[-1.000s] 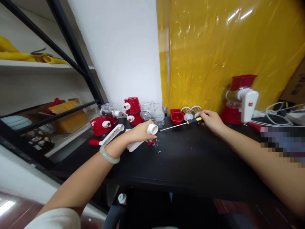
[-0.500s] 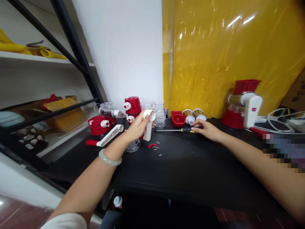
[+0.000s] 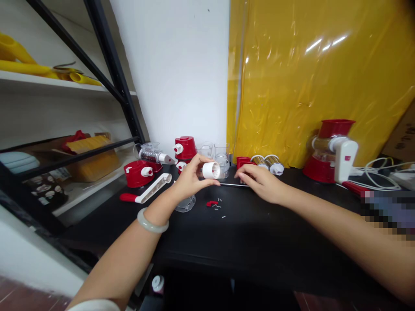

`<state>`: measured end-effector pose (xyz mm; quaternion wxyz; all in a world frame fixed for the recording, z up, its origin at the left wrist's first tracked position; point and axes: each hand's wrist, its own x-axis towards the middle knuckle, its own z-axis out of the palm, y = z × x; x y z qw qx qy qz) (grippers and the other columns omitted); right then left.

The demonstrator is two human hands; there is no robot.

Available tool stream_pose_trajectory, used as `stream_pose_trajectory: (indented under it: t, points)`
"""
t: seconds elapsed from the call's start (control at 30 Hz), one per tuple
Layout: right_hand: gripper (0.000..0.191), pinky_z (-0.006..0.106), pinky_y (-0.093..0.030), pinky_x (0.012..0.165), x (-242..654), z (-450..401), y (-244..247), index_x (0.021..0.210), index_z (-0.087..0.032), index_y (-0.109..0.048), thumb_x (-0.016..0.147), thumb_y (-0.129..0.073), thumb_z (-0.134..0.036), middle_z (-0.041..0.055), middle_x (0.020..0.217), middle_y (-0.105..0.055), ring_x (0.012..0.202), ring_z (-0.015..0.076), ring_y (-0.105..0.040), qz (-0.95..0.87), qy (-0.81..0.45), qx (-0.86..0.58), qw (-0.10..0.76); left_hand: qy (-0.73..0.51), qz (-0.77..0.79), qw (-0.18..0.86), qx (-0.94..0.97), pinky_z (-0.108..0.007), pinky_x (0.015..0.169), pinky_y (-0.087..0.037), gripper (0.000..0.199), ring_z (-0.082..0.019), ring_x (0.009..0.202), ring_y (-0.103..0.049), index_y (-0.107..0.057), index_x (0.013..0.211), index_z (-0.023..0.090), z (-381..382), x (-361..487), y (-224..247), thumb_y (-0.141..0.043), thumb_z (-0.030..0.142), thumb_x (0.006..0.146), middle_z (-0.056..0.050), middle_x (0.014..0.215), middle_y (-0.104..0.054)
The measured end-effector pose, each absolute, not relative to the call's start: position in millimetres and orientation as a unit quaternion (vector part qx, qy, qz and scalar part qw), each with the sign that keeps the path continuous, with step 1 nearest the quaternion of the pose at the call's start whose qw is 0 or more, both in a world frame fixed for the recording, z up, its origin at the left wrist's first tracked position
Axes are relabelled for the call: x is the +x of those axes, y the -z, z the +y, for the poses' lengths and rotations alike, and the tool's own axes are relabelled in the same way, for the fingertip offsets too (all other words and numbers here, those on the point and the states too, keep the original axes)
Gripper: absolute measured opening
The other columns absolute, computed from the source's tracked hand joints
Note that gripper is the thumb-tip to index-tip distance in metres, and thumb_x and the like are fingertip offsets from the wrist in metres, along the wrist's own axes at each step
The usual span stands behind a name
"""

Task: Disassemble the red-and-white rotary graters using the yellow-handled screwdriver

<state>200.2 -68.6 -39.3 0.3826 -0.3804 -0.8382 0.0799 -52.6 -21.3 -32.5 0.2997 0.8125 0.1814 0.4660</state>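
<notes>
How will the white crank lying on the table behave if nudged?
The white crank looks like moulded plastic, so probably stiff. Its hollow channel suggests it is light for its length. Lying flat, it would likely slide or swivel, not roll.

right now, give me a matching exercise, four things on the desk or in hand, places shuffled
Things
1. white round part
2. loose crank
3. small red piece
4. tall red-and-white grinder

Places
A. beside the scattered small pale bits
B. on the right, in front of the yellow sheet
C. between the thumb and fingers of the left hand
D. lying on the left of the black table, its red end pointing left

Right pairs: 1-C, 2-D, 3-A, 4-B
</notes>
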Motion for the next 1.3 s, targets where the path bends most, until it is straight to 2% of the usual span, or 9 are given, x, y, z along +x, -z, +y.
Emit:
stream_pose_trajectory:
  t: [0.1,0.2,0.4,0.6,0.93,1.1,1.17,1.3]
  points:
    - [0.025,0.033,-0.041,0.064,158,-66,28,0.079,-0.026,-0.049,0.099,-0.038,-0.036,0.0003,0.072,-0.056,0.067,0.0194,-0.055,-0.835,-0.090,-0.365,0.401,-0.480,0.163,0.240,0.828,-0.039,0.092,-0.051,0.055,-0.023,0.106,-0.062,-0.050,0.102,0.021,-21,-50,39,-0.088,0.029,0.063,-0.009,0.110,-0.062]
    - [0.027,0.031,-0.038,0.061,137,-57,25,0.076,-0.026,-0.040,0.100,-0.034,-0.036,-0.0006,0.071,-0.052,0.065,0.0176,-0.051,-0.840,-0.095,-0.346,0.407,-0.517,0.126,0.174,0.828,-0.037,0.089,-0.052,0.054,-0.022,0.103,-0.063,-0.052,0.106,0.022,-17,-50,44,-0.087,0.030,0.066,-0.007,0.107,-0.061]
    - [0.024,0.031,-0.034,0.060,132,-51,34,0.078,-0.025,-0.034,0.101,-0.032,-0.032,-0.0001,0.072,-0.049,0.063,0.0174,-0.047,-0.832,-0.051,-0.379,0.402,-0.526,0.085,0.053,0.844,-0.039,0.086,-0.052,0.058,-0.023,0.100,-0.063,-0.052,0.109,0.023,-11,-53,43,-0.088,0.029,0.064,-0.008,0.105,-0.063]
    - [0.024,0.030,-0.032,0.059,136,-60,43,0.079,-0.025,-0.034,0.102,-0.032,-0.032,-0.0012,0.071,-0.046,0.062,0.0165,-0.046,-0.814,-0.061,-0.366,0.447,-0.487,0.075,0.025,0.870,-0.035,0.080,-0.054,0.056,-0.022,0.099,-0.063,-0.049,0.114,0.025,-16,-54,38,-0.083,0.029,0.071,-0.008,0.107,-0.060]
    - [0.028,0.029,-0.034,0.056,138,-59,49,0.075,-0.026,-0.031,0.102,-0.031,-0.033,-0.0029,0.066,-0.043,0.058,0.0154,-0.043,-0.800,-0.071,-0.344,0.486,-0.459,0.069,-0.011,0.886,-0.036,0.082,-0.053,0.054,-0.021,0.098,-0.062,-0.046,0.118,0.026,-18,-58,31,-0.080,0.028,0.075,-0.007,0.106,-0.058]
    - [0.031,0.029,-0.036,0.057,164,-74,25,0.075,-0.026,-0.036,0.103,-0.030,-0.037,-0.0029,0.064,-0.045,0.057,0.0150,-0.045,-0.788,-0.080,-0.317,0.522,-0.502,0.145,-0.064,0.850,-0.036,0.082,-0.051,0.051,-0.020,0.091,-0.062,-0.051,0.114,0.023,5,-82,26,-0.081,0.033,0.073,-0.004,0.099,-0.059]
    - [0.034,0.029,-0.038,0.059,179,-80,7,0.074,-0.025,-0.039,0.103,-0.031,-0.040,-0.0025,0.064,-0.049,0.059,0.0149,-0.048,-0.809,-0.111,-0.311,0.487,-0.555,0.142,-0.049,0.818,-0.038,0.085,-0.050,0.053,-0.020,0.095,-0.063,-0.050,0.113,0.023,10,-86,24,-0.083,0.033,0.072,-0.005,0.102,-0.061]
    - [0.036,0.029,-0.041,0.062,196,-80,-14,0.075,-0.023,-0.044,0.103,-0.032,-0.044,-0.0015,0.068,-0.052,0.063,0.0153,-0.051,-0.875,-0.143,-0.350,0.303,-0.593,0.138,0.112,0.785,-0.041,0.095,-0.050,0.047,-0.023,0.109,-0.064,-0.047,0.116,0.022,5,-77,26,-0.075,0.027,0.079,-0.010,0.116,-0.062]
